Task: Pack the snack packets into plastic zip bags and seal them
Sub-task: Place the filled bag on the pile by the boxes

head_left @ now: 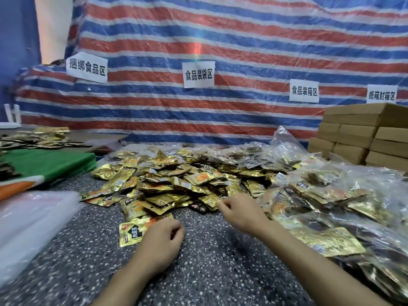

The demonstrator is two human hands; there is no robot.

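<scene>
- The work surface was a dark speckled table (205, 274), with a red, white and blue striped tarp (242, 38) hung behind it across the upper frame.
- A loose pile of gold snack packets (176, 180) lay at the centre of the frame.
- One single packet (130, 231) lay apart from the pile, at its near edge, lower centre-left.
- The left hand (161, 238) rested on the table just right of the single packet, overlapping that packet's right corner. Its fingers were loosely curled, and no item was visible inside them.
- The right hand (241, 212) sat at the near edge of the pile, right of centre. Its fingers were curled, with the tips against the nearest packets. Whether they pinched a packet could not be determined.
- Clear plastic bags filled with packets (326, 195) were heaped along the right side of the frame.
- A stack of flat clear bags (28, 224) lay at lower left, beside a green sheet (48, 162).
- Closed cardboard boxes (362, 133) were stacked at the right edge, behind the filled bags.
- Four white paper labels (198, 74) were fixed to the tarp.
</scene>
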